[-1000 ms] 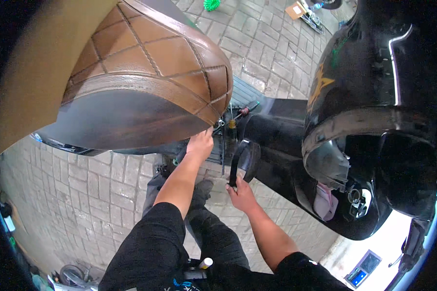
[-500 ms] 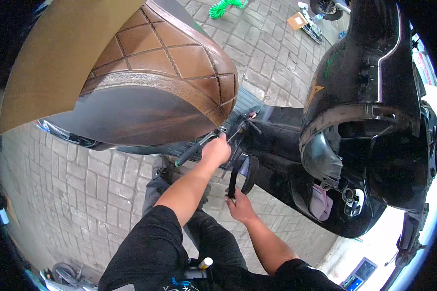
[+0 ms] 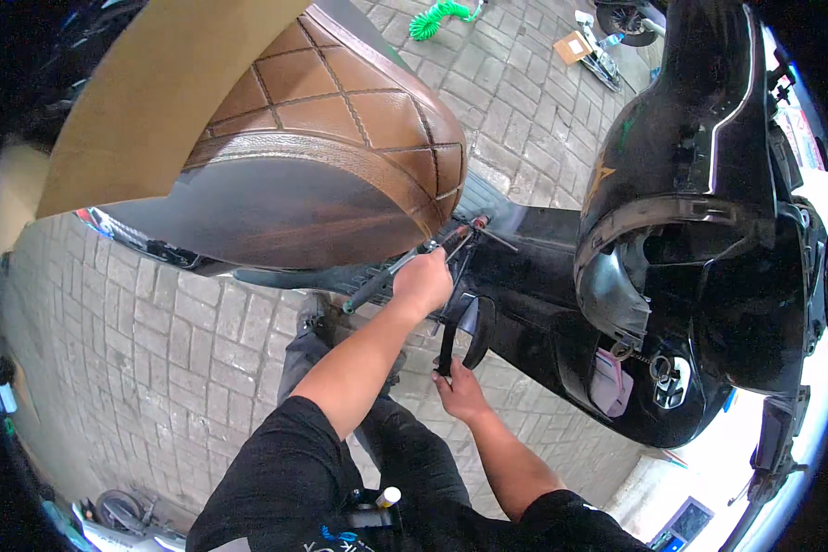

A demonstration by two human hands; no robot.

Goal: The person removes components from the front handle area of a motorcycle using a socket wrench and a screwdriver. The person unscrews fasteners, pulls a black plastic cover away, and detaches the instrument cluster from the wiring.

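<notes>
My left hand (image 3: pixel 421 281) is closed around the head end of a ratchet wrench (image 3: pixel 370 289); its dark handle with a green tip points to the lower left. Just beyond the fingers, a thin metal T-shaped tool (image 3: pixel 495 239) with a reddish part lies over the scooter's footboard. My right hand (image 3: pixel 463 392) pinches the lower end of a black curved plastic piece (image 3: pixel 447 346), which hangs at the footboard's near edge. Its fingertips are partly hidden behind that piece. The brown quilted scooter seat (image 3: pixel 350 120) stands left of the tools.
A tan sheet (image 3: pixel 147 110) covers the upper left. The black front body (image 3: pixel 690 120) rises on the right, its round opening exposed, with keys (image 3: pixel 661 370) below. A green coiled hose (image 3: pixel 428 20) and a cardboard box (image 3: pixel 572 48) lie on the paving.
The view has shifted slightly, moving the scooter a little in the picture. My left hand and the ratchet wrench have moved slightly right. My right hand keeps its hold.
</notes>
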